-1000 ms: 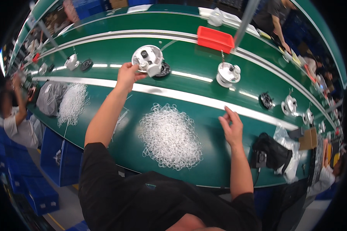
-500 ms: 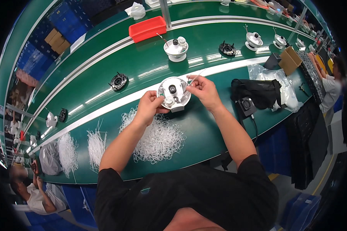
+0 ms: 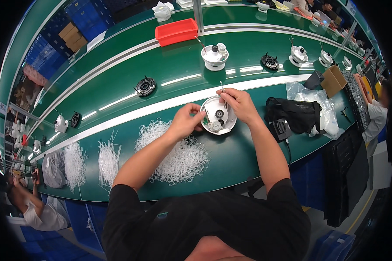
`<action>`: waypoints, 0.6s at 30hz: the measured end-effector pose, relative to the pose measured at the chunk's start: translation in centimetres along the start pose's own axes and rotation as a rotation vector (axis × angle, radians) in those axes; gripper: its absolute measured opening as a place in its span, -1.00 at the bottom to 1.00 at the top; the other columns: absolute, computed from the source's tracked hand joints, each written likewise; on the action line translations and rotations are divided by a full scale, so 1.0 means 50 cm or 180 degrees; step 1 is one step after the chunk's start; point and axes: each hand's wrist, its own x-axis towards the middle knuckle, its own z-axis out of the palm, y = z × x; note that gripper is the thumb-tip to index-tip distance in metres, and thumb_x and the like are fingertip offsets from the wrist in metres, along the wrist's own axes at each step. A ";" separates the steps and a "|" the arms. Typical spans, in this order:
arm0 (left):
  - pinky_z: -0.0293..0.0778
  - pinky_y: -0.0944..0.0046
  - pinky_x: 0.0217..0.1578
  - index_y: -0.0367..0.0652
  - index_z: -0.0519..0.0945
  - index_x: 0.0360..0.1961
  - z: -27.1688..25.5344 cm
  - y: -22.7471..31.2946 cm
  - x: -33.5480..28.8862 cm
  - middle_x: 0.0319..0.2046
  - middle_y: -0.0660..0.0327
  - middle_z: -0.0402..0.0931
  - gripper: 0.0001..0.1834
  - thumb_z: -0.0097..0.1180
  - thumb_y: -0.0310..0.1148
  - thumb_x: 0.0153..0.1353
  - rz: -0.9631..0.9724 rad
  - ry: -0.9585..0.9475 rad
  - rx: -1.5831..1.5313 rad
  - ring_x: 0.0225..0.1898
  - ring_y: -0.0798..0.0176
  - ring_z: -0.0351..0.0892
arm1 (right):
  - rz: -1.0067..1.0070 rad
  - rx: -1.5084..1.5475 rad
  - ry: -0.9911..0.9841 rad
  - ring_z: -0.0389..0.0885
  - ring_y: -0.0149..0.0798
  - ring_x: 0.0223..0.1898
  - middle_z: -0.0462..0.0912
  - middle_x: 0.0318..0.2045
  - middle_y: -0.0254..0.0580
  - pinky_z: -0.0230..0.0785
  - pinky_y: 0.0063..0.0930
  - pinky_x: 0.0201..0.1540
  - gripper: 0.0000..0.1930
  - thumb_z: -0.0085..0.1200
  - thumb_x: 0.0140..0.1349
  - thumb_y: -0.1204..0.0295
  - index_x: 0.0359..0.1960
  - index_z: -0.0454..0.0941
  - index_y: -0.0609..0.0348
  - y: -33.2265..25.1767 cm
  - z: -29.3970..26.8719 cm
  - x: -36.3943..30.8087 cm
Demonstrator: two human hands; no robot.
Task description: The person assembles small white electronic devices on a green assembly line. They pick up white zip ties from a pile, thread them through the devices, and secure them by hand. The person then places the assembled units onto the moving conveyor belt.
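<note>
Between my hands is a round white housing (image 3: 214, 108), its open side up, with a dark round part in the middle and a small clear piece near its lower rim. My left hand (image 3: 188, 121) grips the left rim, thumb against the edge and fingers curled beneath. At the upper right rim my right hand (image 3: 239, 104) pinches a thin wire (image 3: 222, 85) that sticks up past its fingertips. Beside my left forearm lies a big heap of looped white plastic ties (image 3: 178, 158). Whether the housing rests on the table edge is hard to see.
Bundles of straight white ties (image 3: 109, 161) lie left of the heap. Beyond, the green conveyor carries white units (image 3: 214, 56), black round parts (image 3: 145, 86) and a red bin (image 3: 177, 31). A black bag (image 3: 294, 114) and small black device (image 3: 281, 128) sit at right. People work on both sides.
In the picture, the housing and both hands have shifted right and slightly down, as has the conveyor scene. My right fingers have moved closer over the rim, and the strand there now points upward.
</note>
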 end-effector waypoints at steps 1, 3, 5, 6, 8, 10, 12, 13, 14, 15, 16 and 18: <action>0.62 0.36 -0.43 -0.34 0.50 -0.04 -0.010 -0.004 0.010 -0.19 0.13 0.56 -0.68 0.18 -0.30 0.35 0.0325 0.0246 0.0220 -0.39 0.35 0.64 | 0.0054 -0.0144 -0.0047 0.61 -0.36 -0.31 0.68 -0.37 -0.20 0.44 -0.46 -0.19 -0.72 0.02 0.40 0.38 0.01 0.64 0.26 -0.008 -0.002 0.002; 0.62 0.38 -0.37 -0.32 0.55 -0.08 -0.029 0.023 0.035 -0.24 0.17 0.60 -0.76 0.17 -0.37 0.34 0.0368 0.0407 0.0090 -0.38 0.39 0.63 | 0.0087 -0.0357 -0.0050 0.63 -0.30 -0.27 0.68 -0.32 -0.13 0.45 -0.42 -0.15 -0.70 -0.01 0.42 0.36 0.04 0.62 0.26 -0.010 0.002 0.006; 0.63 0.38 -0.31 -0.32 0.59 -0.10 -0.038 0.046 0.055 -0.24 0.17 0.62 -0.81 0.16 -0.44 0.34 0.0469 0.0449 -0.0127 -0.35 0.39 0.63 | 0.0020 -0.0495 0.0023 0.64 -0.26 -0.23 0.68 -0.25 -0.09 0.44 -0.40 -0.12 -0.69 -0.04 0.43 0.36 0.07 0.60 0.26 -0.005 0.015 0.012; 0.63 0.38 -0.30 -0.32 0.60 -0.11 -0.038 0.055 0.063 -0.24 0.17 0.62 -0.83 0.15 -0.46 0.34 0.0556 0.0429 -0.0261 -0.33 0.39 0.63 | 0.0045 -0.0467 -0.0024 0.63 -0.24 -0.21 0.67 -0.22 -0.07 0.44 -0.39 -0.11 -0.69 -0.03 0.42 0.37 0.07 0.59 0.26 -0.005 0.021 0.017; 0.63 0.37 -0.28 -0.32 0.61 -0.12 -0.034 0.064 0.073 -0.24 0.17 0.62 -0.85 0.13 -0.49 0.34 0.0707 0.0410 -0.0421 -0.31 0.38 0.62 | 0.0100 -0.0413 -0.0105 0.62 -0.20 -0.16 0.66 -0.15 -0.04 0.43 -0.36 -0.08 -0.69 -0.03 0.41 0.38 0.07 0.59 0.26 -0.003 0.028 0.025; 0.63 0.37 -0.26 -0.33 0.61 -0.11 -0.026 0.070 0.083 -0.24 0.17 0.62 -0.85 0.12 -0.51 0.35 0.0835 0.0412 -0.0472 -0.29 0.37 0.62 | 0.0090 -0.0434 -0.0100 0.64 -0.25 -0.29 0.70 -0.23 -0.05 0.46 -0.37 -0.19 -0.71 0.05 0.36 0.38 0.01 0.64 0.26 0.004 0.029 0.033; 0.63 0.36 -0.26 -0.33 0.61 -0.11 -0.023 0.070 0.088 -0.24 0.18 0.62 -0.85 0.11 -0.51 0.35 0.0933 0.0423 -0.0539 -0.29 0.38 0.61 | 0.0308 -0.0407 -0.0179 0.64 -0.28 -0.37 0.73 -0.30 -0.06 0.47 -0.38 -0.25 -0.72 0.09 0.33 0.37 -0.03 0.66 0.26 -0.020 0.027 0.030; 0.63 0.36 -0.26 -0.32 0.61 -0.11 -0.022 0.070 0.090 -0.25 0.18 0.61 -0.85 0.11 -0.51 0.35 0.0980 0.0434 -0.0580 -0.29 0.38 0.61 | 0.0319 -0.0385 -0.0149 0.63 -0.29 -0.40 0.73 -0.33 -0.07 0.47 -0.38 -0.28 -0.72 0.11 0.32 0.37 -0.04 0.67 0.26 -0.018 0.027 0.030; 0.62 0.37 -0.27 -0.32 0.61 -0.10 -0.020 0.070 0.091 -0.26 0.19 0.61 -0.84 0.11 -0.50 0.35 0.1026 0.0441 -0.0626 -0.30 0.39 0.60 | 0.0333 -0.0368 -0.0117 0.62 -0.31 -0.43 0.73 -0.36 -0.08 0.46 -0.39 -0.31 -0.73 0.12 0.31 0.36 -0.06 0.67 0.26 -0.015 0.026 0.029; 0.61 0.38 -0.29 -0.32 0.61 -0.10 -0.019 0.068 0.093 -0.27 0.20 0.61 -0.84 0.10 -0.51 0.35 0.1066 0.0427 -0.0581 -0.31 0.40 0.60 | 0.0348 -0.0352 -0.0086 0.61 -0.32 -0.47 0.73 -0.39 -0.09 0.46 -0.39 -0.33 -0.73 0.13 0.30 0.36 -0.07 0.68 0.26 -0.013 0.025 0.028; 0.60 0.39 -0.32 -0.32 0.61 -0.09 -0.018 0.066 0.095 -0.27 0.22 0.61 -0.83 0.09 -0.51 0.35 0.1106 0.0414 -0.0536 -0.32 0.42 0.60 | 0.0385 -0.0371 -0.0100 0.61 -0.32 -0.46 0.73 -0.40 -0.09 0.46 -0.39 -0.33 -0.73 0.13 0.30 0.36 -0.07 0.68 0.26 -0.016 0.023 0.027; 0.57 0.41 -0.36 -0.32 0.62 -0.09 -0.016 0.060 0.095 -0.30 0.24 0.61 -0.83 0.09 -0.51 0.35 0.1165 0.0403 -0.0436 -0.34 0.44 0.59 | 0.0460 -0.0407 -0.0146 0.61 -0.32 -0.45 0.72 -0.41 -0.09 0.45 -0.39 -0.33 -0.74 0.12 0.30 0.37 -0.07 0.68 0.25 -0.022 0.021 0.027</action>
